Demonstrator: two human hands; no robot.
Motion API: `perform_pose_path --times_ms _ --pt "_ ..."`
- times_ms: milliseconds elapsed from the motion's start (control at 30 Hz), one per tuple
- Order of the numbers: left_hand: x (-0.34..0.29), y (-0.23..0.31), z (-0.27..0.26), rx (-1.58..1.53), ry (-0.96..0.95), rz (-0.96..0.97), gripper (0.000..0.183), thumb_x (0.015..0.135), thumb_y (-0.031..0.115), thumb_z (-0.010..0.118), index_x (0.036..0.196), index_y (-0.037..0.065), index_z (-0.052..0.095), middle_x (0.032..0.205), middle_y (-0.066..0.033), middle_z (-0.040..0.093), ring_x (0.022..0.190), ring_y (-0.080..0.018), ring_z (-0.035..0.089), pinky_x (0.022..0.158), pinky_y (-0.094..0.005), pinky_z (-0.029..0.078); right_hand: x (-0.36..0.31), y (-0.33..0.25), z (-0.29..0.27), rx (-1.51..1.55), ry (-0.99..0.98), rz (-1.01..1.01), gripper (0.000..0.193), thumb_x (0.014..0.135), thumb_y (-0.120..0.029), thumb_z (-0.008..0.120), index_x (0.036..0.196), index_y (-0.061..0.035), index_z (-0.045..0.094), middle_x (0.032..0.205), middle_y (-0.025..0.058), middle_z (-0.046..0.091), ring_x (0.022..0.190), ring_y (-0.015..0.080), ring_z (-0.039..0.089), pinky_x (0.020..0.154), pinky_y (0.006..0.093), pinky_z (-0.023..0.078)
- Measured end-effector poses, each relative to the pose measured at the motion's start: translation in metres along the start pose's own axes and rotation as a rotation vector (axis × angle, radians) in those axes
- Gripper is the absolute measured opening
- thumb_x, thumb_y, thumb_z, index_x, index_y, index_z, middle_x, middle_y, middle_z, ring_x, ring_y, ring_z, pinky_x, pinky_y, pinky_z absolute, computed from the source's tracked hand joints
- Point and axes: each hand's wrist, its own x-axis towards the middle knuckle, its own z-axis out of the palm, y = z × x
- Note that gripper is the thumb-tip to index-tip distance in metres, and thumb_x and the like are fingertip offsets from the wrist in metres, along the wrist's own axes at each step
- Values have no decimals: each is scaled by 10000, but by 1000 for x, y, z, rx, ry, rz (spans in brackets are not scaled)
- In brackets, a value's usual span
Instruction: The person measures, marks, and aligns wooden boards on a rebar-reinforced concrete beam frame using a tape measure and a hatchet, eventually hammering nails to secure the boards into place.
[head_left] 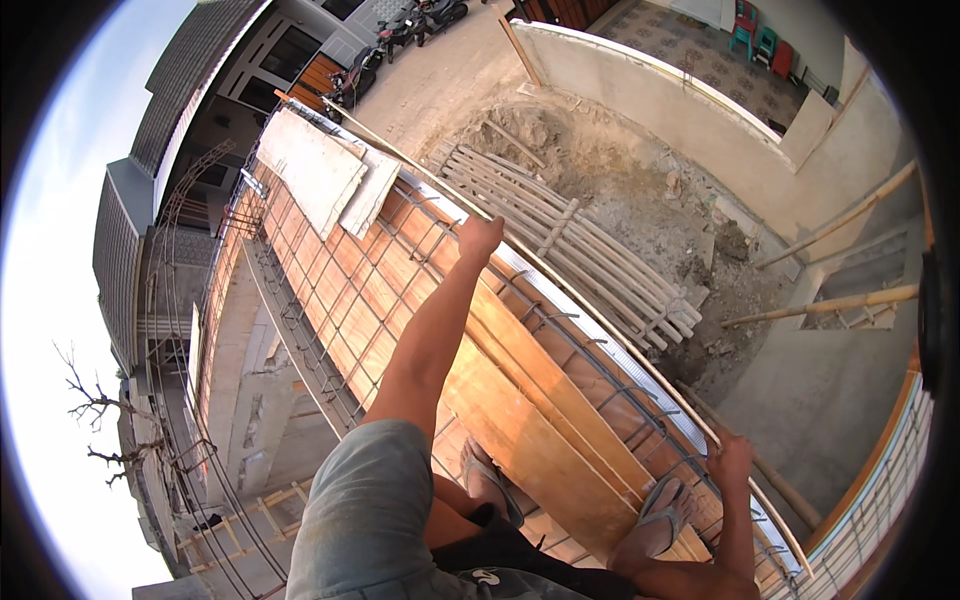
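A broad deck of orange-brown plywood (345, 300) filled the middle of the view, with a grid of dark steel reinforcing bars (548, 319) laid over it. To the right, at a lower level, ran a grey plastered wall (650, 85), and on the rubble-strewn ground between wall and deck lay a bundle of long, pale, round poles (570, 237). Lengthwise on the deck, between the person's feet, rested overlapping long brown wooden boards (540, 410).

The long, thin, pale strip (600, 326) stretched along the deck's right edge, just beside a narrow band of silver ribbed sheet (545, 290); what it was made of could not be told. Overlapping white-faced flat boards (310, 170) lay on the bars at the far end.

The left hand (481, 237) was closed around the strip farther along, arm stretched out. The right hand (729, 460) gripped the same strip nearer the body, its fingers curled over it. Smallest were the grey thong sandals (662, 517) on the person's feet.
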Motion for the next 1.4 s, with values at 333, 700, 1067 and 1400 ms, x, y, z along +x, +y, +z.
perform_pose_path --times_ms 333,700,1067,1400 --pt "-3 -3 8 28 -25 -35 385 830 352 666 781 -16 766 766 -153 745 747 -275 723 743 -392 556 -1 5 -7 5 -18 18 244 857 -200 739 1078 -99 755 857 243 703 797 438 671 752 501 532" --pt "-11 -3 1 71 -47 -65 374 817 353 679 803 -10 773 790 -133 755 783 -276 725 765 -383 559 0 13 10 15 -52 41 252 881 -234 722 1098 -109 749 880 240 703 840 421 669 765 505 517" --pt "6 -13 -29 -86 -212 -24 431 822 379 637 832 -31 767 845 -149 765 827 -278 723 793 -380 534 11 4 16 77 -85 50 261 900 -258 693 1125 -136 745 936 224 710 914 416 669 837 498 523" --pt "86 -45 -41 -269 -196 -153 455 841 465 748 982 33 756 551 12 475 406 -110 339 404 -305 257 25 17 22 42 -22 -84 259 837 -241 683 1067 -152 762 890 163 732 893 382 695 802 501 535"
